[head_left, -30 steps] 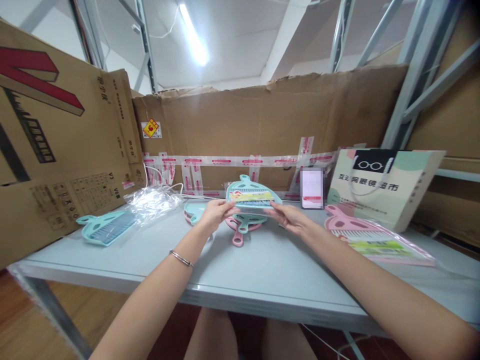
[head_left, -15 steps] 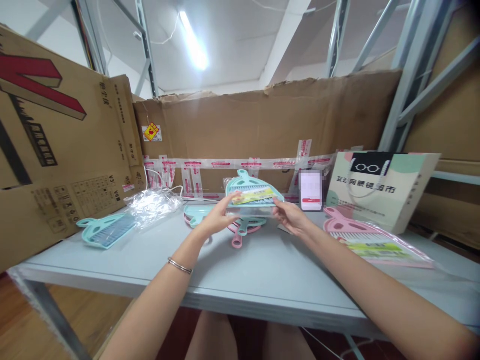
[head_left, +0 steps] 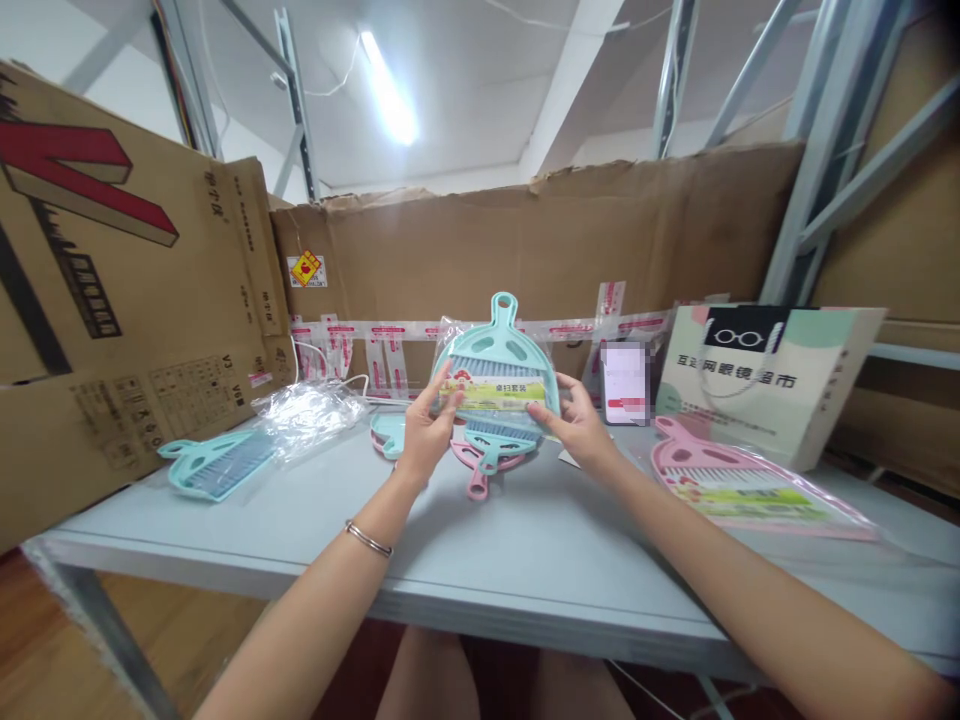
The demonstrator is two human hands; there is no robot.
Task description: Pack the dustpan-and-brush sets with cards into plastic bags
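Observation:
Between both hands a mint-green dustpan and brush set [head_left: 499,350] is held up, handle at the top, with a yellow-green label across its bristles and clear wrap around it. My left hand [head_left: 429,430] grips its left side, thumb on the front. My right hand [head_left: 581,425] closes on the lower right edge, thumb at the label's corner. Below it on the table lie a green brush [head_left: 491,455] and a pink dustpan [head_left: 478,487], overlapping. Another green dustpan [head_left: 386,432] is partly hidden behind my left hand.
A green dustpan and brush [head_left: 217,465] lies at left beside crumpled clear plastic [head_left: 319,410]. At right is a wrapped pink set [head_left: 739,480] before a paper bag [head_left: 765,385]. A phone [head_left: 625,385] stands against the back cardboard [head_left: 525,240]. A large carton [head_left: 150,330] borders the left.
The held green set has tilted upright, so its handle is higher and its label faces me more fully. Both hands have turned with it and keep their grip.

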